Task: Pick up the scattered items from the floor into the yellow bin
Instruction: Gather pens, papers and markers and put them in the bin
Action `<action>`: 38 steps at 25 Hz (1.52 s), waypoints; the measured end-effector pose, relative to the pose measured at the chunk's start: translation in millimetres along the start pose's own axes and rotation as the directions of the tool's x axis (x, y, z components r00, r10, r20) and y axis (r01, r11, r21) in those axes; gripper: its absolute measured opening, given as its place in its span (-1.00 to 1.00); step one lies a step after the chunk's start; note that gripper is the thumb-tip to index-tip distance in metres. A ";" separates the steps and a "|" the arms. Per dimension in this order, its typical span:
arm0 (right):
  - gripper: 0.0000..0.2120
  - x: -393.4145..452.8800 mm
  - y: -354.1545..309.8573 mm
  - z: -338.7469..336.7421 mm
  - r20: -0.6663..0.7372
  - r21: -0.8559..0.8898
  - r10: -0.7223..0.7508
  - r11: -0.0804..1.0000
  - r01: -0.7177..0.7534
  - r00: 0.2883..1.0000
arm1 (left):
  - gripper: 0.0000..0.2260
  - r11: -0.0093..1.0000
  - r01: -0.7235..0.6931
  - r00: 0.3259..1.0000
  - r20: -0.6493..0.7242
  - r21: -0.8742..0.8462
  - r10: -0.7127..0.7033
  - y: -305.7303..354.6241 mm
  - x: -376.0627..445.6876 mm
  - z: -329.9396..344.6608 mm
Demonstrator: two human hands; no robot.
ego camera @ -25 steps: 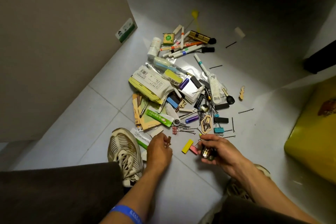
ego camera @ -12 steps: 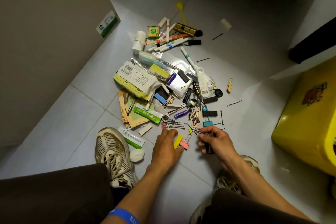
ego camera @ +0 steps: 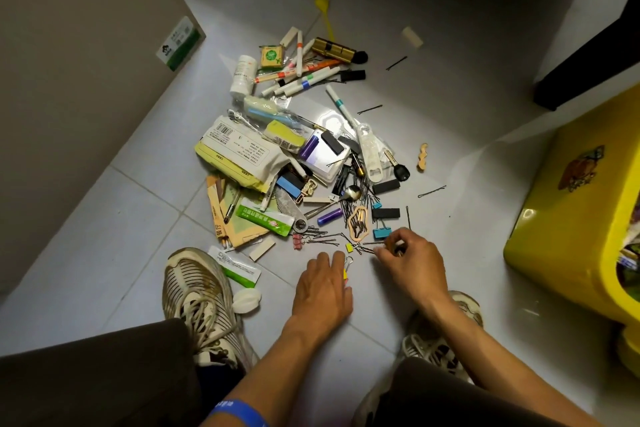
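Change since earlier: the left hand now lies palm-down on the floor over the yellow and pink clips, where a second ago it pinched a small piece above the tiles; the right hand has moved up to the near edge of the pile; the yellow bin shows more of its side at the right than before
Left hand: fingers straight and flat on the floor; a yellow strip and a wire clip loop peek out beside its fingers
Right hand: fingers curled, pinching a small metal piece; what the piece is cannot be told; it sits just beside the blue binder clip
Scattered items: heaped in the middle of the floor, from the markers and brass lock cylinder at the far end, past the white pouch, to the hairpins nearest the hands
Hidden or unclear: most of the clips under the left hand; the bin's far side is cut off by the frame edge; only a sliver of its contents shows at its opening; small print on the packets is unreadable
Edges and room: a tan cabinet bounds the pile on the left; bare floor lies between the pile and the bin; loose hairpins and a wooden piece lie in that gap; a shoe stands near each hand
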State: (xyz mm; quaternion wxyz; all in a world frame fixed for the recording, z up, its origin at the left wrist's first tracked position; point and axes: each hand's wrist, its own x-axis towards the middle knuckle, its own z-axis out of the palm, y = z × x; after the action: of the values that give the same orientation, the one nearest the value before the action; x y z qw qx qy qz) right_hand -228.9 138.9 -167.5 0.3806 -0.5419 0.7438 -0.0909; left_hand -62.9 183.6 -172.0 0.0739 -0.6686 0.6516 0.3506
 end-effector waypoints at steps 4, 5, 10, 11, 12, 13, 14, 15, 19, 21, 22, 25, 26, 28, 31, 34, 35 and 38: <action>-0.70 18.5 4.7 -3.3 0.017 -0.327 -0.272 0.908 0.263 0.962 | -0.69 1.000 0.009 1.000 -0.020 0.002 -0.009 -3.8 -2.3 2.0; -0.63 21.8 5.2 -1.5 0.062 -0.385 -0.320 0.866 0.319 0.945 | -0.67 0.999 0.033 0.999 -0.038 -0.028 -0.034 -4.3 -2.0 -0.5; -0.65 34.1 3.6 8.3 0.187 -0.559 -0.394 0.711 0.427 0.900 | -0.70 0.988 0.090 0.986 -0.132 -0.122 -0.106 -8.1 5.2 -13.5; -0.67 35.6 1.6 9.9 0.203 -0.583 -0.400 0.684 0.438 0.894 | -0.73 0.991 0.095 0.987 -0.124 -0.096 -0.107 -7.4 8.0 -15.0; -0.71 37.1 -0.4 11.5 0.217 -0.603 -0.406 0.659 0.449 0.888 | -0.76 0.991 0.109 0.988 -0.099 -0.075 -0.116 -6.1 10.3 -16.1; -0.74 38.1 -1.9 12.9 0.219 -0.595 -0.414 0.661 0.457 0.884 | -0.76 0.988 0.137 0.988 -0.068 -0.074 -0.142 -4.7 13.0 -17.5; -0.75 38.4 -3.0 13.5 0.200 -0.528 -0.418 0.716 0.457 0.886 | -0.77 0.978 0.178 0.982 -0.040 -0.105 -0.183 -3.6 15.5 -18.7; -0.75 38.7 -4.3 11.6 0.165 -0.372 -0.376 0.833 0.411 0.912 | -0.81 0.956 0.227 0.972 -0.021 -0.187 -0.235 -2.3 17.5 -21.5; -0.75 26.7 -15.3 -10.8 0.341 0.734 -0.006 0.626 -0.262 0.940 | -0.91 0.383 0.369 0.917 0.266 -0.847 -0.297 9.8 24.9 -36.8; -0.75 13.9 -19.0 -20.9 0.468 0.848 -0.034 0.300 -0.437 0.883 | -0.84 0.030 0.355 0.924 0.346 -0.934 -0.166 17.5 28.7 -43.4; -0.72 9.0 -23.6 -26.6 0.510 0.852 -0.077 0.182 -0.491 0.857 | -0.79 -0.114 0.333 0.932 0.345 -0.936 -0.112 24.7 30.7 -47.9; -0.74 -1.4 -45.1 -46.3 0.524 0.847 -0.126 -0.028 -0.531 0.842 | -0.62 -0.323 0.277 0.952 0.303 -0.905 -0.032 51.4 34.4 -64.2; -0.75 -7.2 -48.5 -68.2 0.463 0.881 -0.101 -0.059 -0.469 0.881 | -0.58 -0.315 0.271 0.957 0.289 -0.910 -0.013 74.8 31.9 -77.2; -0.75 -13.2 -60.6 -93.3 0.374 0.922 0.002 -0.104 -0.372 0.927 | -0.56 -0.352 0.209 0.975 0.224 -0.913 -0.003 101.7 34.0 -93.9; -0.77 -40.8 -53.5 -164.1 0.126 0.967 0.153 -0.241 -0.087 0.980 | -0.61 -0.316 0.177 0.978 0.132 -0.932 0.159 185.6 19.2 -126.2; -0.73 -75.1 -25.9 -241.0 -0.079 0.923 0.335 -0.332 0.196 0.939 | -0.57 -0.150 0.240 0.930 0.183 -0.959 0.320 290.0 -10.0 -139.1; -0.70 -85.2 -16.9 -261.5 -0.130 0.915 0.377 -0.312 0.258 0.917 | -0.52 -0.091 0.271 0.903 0.221 -0.958 0.368 316.6 -20.0 -140.8; -0.64 -99.9 1.3 -297.1 -0.241 0.930 0.395 -0.169 0.328 0.887 | -0.37 -0.027 0.316 0.854 0.273 -0.948 0.444 353.6 -38.2 -138.4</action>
State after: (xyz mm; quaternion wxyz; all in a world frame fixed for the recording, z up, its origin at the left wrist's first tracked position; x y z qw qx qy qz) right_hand -415.0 144.5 84.7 0.4688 0.0081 0.4821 -0.7401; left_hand -334.2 88.5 79.1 -0.2743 -0.3589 0.1830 0.8732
